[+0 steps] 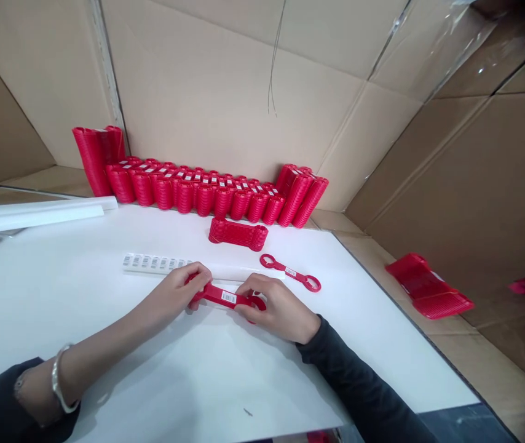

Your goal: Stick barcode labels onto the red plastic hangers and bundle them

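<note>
Fingers of my left hand [185, 287] pinch one end of the red ringed piece [213, 293], and my right hand [277, 307] pinches its other end, a barcode label [228, 297] showing between them over the white counter [189, 381]. Just beyond my left hand I see a sticker strip [157, 263]; just beyond my right lies a loose red piece [290, 271].
</note>
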Demonstrator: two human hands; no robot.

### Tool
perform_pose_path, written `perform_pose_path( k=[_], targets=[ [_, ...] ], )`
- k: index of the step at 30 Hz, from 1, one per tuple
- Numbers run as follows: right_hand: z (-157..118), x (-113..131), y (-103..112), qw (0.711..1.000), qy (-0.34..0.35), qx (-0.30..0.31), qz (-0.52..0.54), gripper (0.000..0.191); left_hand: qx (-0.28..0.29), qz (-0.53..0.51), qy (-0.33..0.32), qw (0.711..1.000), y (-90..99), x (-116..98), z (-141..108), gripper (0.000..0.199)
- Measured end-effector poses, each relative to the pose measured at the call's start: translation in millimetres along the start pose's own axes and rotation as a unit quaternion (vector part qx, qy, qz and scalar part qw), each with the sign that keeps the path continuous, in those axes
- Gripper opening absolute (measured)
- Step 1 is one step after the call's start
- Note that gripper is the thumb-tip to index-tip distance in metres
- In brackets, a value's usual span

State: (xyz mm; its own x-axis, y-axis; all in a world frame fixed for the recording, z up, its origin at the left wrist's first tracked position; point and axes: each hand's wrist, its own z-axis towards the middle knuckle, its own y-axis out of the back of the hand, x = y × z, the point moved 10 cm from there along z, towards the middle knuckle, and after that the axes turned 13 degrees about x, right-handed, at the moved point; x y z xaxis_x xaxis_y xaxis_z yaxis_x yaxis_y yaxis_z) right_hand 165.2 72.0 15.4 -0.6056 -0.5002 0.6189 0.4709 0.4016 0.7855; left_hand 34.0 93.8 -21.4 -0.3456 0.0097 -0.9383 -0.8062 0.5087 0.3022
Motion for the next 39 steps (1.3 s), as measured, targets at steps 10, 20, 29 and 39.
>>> perform_pose_path(
  k=[10, 20, 29, 39],
  targets=[
    [-12.5, -25.4, 19.4, 0.998, -0.024, -0.018, 0.058, 0.014, 0.046, 0.06, -0.025, 0.997, -11.7, -2.3, 4.7, 0.033],
    [-55.4, -87.5, 92.3, 0.973, -0.133, -0.19, 0.002, 0.025, 0.07, 0.169, -0.052, 0.982, -24.9, -4.2, 6.1, 0.018],
    [-60.2, -135.4, 83.2, 0.965, -0.206, -0.161, -0.03, 0.026, 0.072, 0.234, -0.107, 0.964, -32.5, -11.6, 1.4, 0.014],
    [-62.3, -140.9, 76.9, 0.96, -0.25, -0.12, -0.031, 0.02, 0.096, 0.259, -0.097, 0.956, -38.9, -12.9, 0.1, 0.013]
  ],
)
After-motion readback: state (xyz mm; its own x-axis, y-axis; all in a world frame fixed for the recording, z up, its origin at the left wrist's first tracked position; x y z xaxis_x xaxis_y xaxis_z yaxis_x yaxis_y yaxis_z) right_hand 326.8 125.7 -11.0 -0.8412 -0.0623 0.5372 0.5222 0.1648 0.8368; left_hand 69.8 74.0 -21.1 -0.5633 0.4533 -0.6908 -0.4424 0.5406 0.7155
